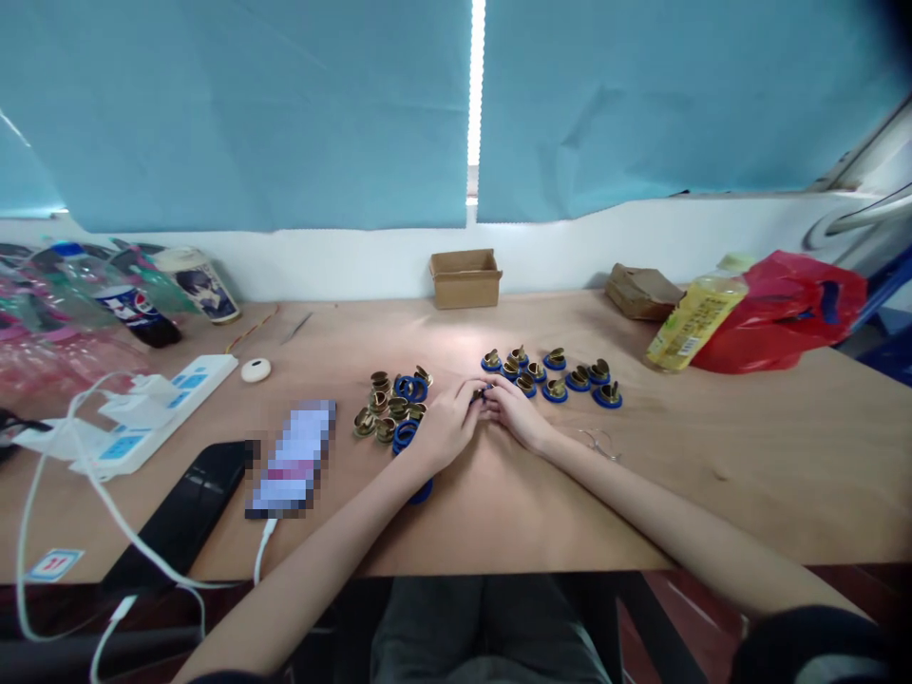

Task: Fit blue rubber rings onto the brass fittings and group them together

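Note:
My left hand (447,420) and my right hand (516,410) meet above the middle of the wooden table. Their fingers are closed around one small brass-and-blue piece (480,393), mostly hidden by the fingertips. Close to my left hand lies a group of round brass pieces with tilted lids (377,401). Loose blue rings (406,434) lie among them, partly covered by the left hand and forearm. Beyond my right hand, several brass pieces seated in blue rings (555,390) are spread out with their lids tilted up.
A cardboard box (466,285) stands by the wall. At left are a lit phone (294,458), a black phone (186,508), a white power strip (167,418) with cables, and bottles (135,309). At right are a yellow drink bottle (694,321) and a red bag (773,318).

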{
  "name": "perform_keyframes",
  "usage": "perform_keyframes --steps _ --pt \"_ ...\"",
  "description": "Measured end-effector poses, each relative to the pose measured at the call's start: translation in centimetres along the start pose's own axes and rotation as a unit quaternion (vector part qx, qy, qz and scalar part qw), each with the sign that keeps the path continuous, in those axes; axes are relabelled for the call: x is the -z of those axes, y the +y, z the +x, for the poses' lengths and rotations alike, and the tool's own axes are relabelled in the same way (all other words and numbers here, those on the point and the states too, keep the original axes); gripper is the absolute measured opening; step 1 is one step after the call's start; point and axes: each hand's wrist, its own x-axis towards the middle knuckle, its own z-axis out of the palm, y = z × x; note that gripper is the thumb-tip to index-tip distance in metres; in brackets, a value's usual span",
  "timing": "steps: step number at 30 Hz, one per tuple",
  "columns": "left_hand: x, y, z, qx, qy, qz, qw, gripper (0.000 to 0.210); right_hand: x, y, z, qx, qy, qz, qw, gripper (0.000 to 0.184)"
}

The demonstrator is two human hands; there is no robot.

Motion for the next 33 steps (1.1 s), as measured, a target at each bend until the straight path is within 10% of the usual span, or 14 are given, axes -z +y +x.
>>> perform_keyframes --steps 33 --pt "-0.5 -0.6 -0.1 0.128 0.099 -0.230 0.960 0.031 -0.3 -0.5 -1.3 0.141 0.049 -0.115 0.982 0.023"
